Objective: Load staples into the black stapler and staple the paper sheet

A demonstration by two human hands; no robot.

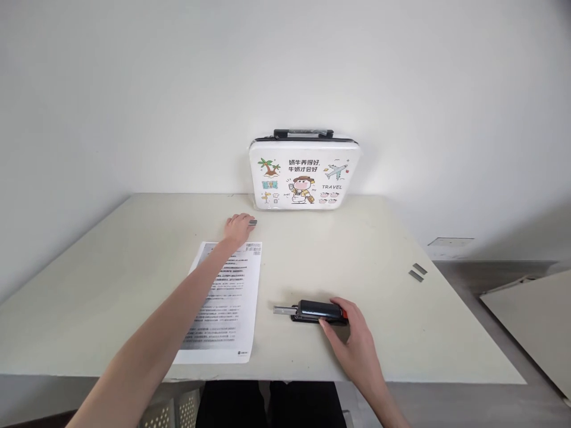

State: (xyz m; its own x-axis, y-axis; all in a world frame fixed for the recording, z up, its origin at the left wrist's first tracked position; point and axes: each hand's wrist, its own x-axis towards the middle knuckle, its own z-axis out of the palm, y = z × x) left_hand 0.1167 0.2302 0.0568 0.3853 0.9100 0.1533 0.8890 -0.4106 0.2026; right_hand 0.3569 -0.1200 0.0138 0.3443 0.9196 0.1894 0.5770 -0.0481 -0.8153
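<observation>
A black stapler (317, 310) lies on the table with its metal staple tray (284, 310) sticking out to the left. My right hand (354, 340) grips its rear end, thumb on the near side and fingers over the far side, by a red part (344, 314). Farther back, my left hand (238, 228) is down at the tabletop with its fingers curled in. Small grey staple strips (253, 223) show at its right edge; the fingers partly hide them. Beneath my left forearm lies a printed sheet of paper (243, 306), partly covered by the arm.
Two more grey staple strips (417, 272) rest at the right side of the pale table (339, 249). A white case (307, 178) with cartoon pictures and a black handle stands upright against the wall at the back. A white panel (535, 327) is at the lower right.
</observation>
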